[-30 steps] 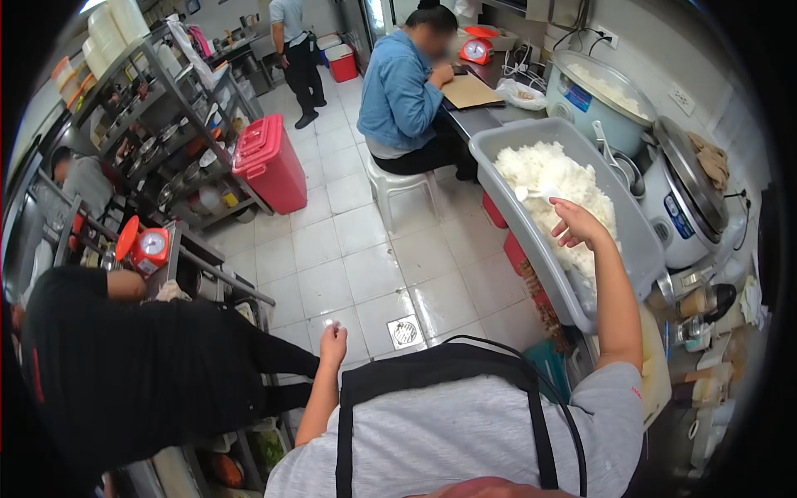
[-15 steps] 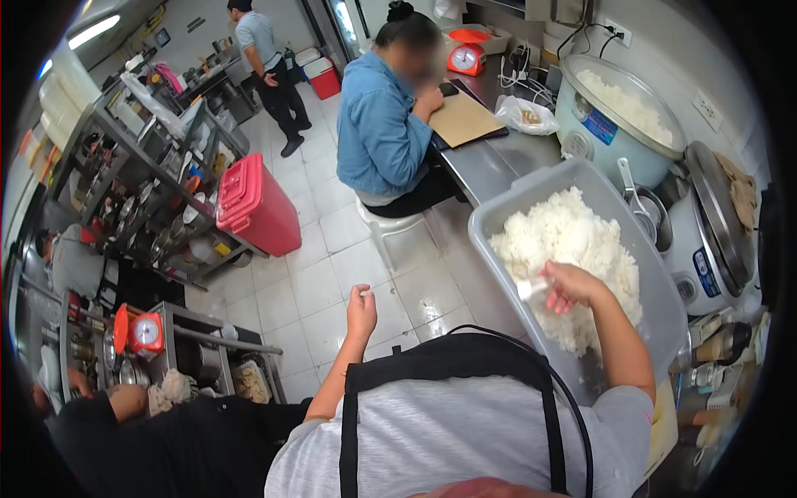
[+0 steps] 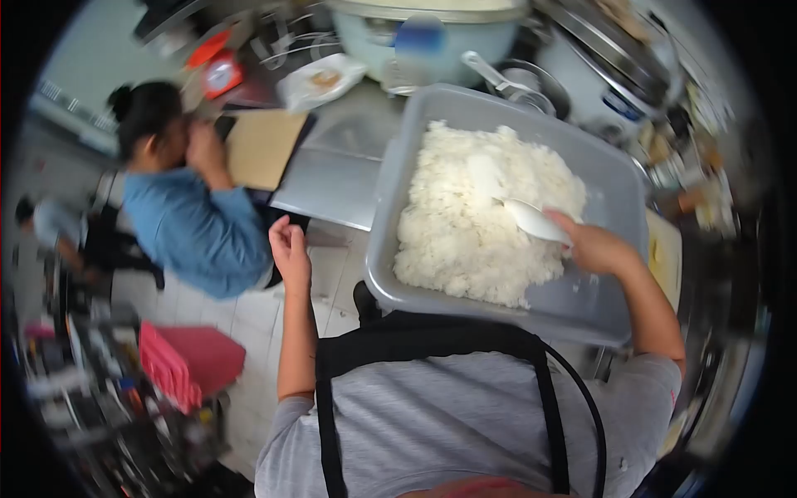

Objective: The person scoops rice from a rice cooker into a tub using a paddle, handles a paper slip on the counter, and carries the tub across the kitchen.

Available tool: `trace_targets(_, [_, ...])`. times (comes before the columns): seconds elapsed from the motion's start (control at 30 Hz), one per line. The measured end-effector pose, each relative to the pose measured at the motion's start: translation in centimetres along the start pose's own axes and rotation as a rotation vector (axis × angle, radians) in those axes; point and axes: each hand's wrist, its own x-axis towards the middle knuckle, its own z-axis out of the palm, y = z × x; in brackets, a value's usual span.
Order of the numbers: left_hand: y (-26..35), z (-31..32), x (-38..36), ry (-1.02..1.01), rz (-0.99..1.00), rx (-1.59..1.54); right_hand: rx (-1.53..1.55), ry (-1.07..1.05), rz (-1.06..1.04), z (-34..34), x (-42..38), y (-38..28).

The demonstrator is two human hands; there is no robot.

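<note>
My right hand is closed around the handle of a white rice paddle, whose blade lies over the cooked rice. The rice is heaped in a large grey plastic tub. A second whitish, paddle-like shape rests on the heap, too blurred to be sure of. My left hand is raised to the left of the tub, apart from it, with fingers loosely curled and nothing visible in them.
Behind the tub stands a big rice cooker, beside a pot with a white-handled utensil. A person in a blue jacket sits at the metal table. A red scale and a plastic bag are on it. A red bin stands on the floor.
The view has swung right, so the tub now sits nearer the middle. The paddle in my right hand has turned, its blade now pointing left over the rice. My left hand remains raised.
</note>
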Motion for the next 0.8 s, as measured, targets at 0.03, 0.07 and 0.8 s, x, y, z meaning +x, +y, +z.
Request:
trace_targets(0.03, [0.4,1.5,2.3,-0.123,-0.012,-0.04,-0.101,0.14,0.036,1.1,-0.2,0.5])
trace_targets(0.07, [1.3,3.5,4.2,-0.237,-0.025,-0.011,-0.123,0.173,0.125,1.3,-1.1,-0.6])
trace_targets(0.8, [3.6,18.9,9.2,-0.906,0.183,0.188,0.103,0.342,0.92,3.9,-0.4,-8.6])
